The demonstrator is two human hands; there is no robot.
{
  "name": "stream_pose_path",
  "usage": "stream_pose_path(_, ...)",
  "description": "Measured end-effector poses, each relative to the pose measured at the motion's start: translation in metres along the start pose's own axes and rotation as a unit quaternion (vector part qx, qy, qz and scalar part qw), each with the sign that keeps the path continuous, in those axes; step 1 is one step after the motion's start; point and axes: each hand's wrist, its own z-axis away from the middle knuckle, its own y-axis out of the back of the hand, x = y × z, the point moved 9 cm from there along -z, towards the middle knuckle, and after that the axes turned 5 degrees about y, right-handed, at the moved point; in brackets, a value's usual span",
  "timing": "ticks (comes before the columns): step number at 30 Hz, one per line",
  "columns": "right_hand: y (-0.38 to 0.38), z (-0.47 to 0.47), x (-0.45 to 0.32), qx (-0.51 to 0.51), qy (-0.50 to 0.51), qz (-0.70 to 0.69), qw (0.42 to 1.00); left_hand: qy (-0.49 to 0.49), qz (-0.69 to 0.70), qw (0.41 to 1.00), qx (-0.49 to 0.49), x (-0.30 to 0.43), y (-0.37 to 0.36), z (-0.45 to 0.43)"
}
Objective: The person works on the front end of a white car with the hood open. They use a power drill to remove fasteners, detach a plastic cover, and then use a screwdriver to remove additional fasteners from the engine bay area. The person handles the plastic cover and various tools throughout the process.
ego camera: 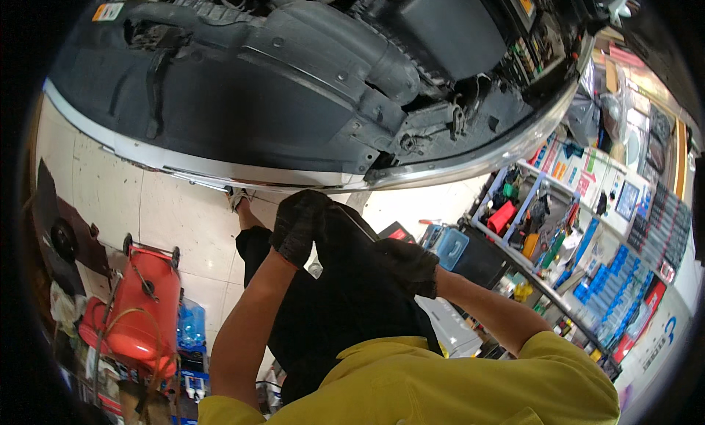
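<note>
Both hands wear dark gloves and are held in front of my body, just below the front edge of a car's open engine bay. My left hand (300,224) has its fingers curled at the upper end of a thin metal rod (355,221). Around the rod's lower end is my right hand (405,262). The rod slants down to the right between them; what kind of tool it is cannot be told. Above the hands lie the car's chrome front trim (264,181) and a black plastic cover (248,116).
A red air compressor tank (146,309) stands on the tiled floor at lower left. At right, a tool cart (509,243) carries trays of tools and parts, with a blue plastic case (451,247) beside it. Another person's leg (248,218) shows near the bumper.
</note>
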Motion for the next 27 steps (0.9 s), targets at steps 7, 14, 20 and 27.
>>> stream_pose_path(7,-0.042,0.006,-0.020,0.006,-0.102,0.044,0.994,-0.115,-0.207,0.970,-0.063,0.054,0.033,0.027)
stream_pose_path(14,-0.069,-0.002,-0.076,0.058,-0.113,0.239,0.962,-0.280,-0.472,0.832,-0.081,0.113,0.063,0.051)
stream_pose_path(20,-0.092,-0.002,-0.139,0.122,-0.073,0.250,0.958,0.030,-0.098,0.994,-0.029,0.138,0.110,0.051)
stream_pose_path(27,-0.100,-0.009,-0.152,0.191,-0.013,-0.166,0.967,-0.053,-0.350,0.935,-0.034,0.200,0.192,0.045)
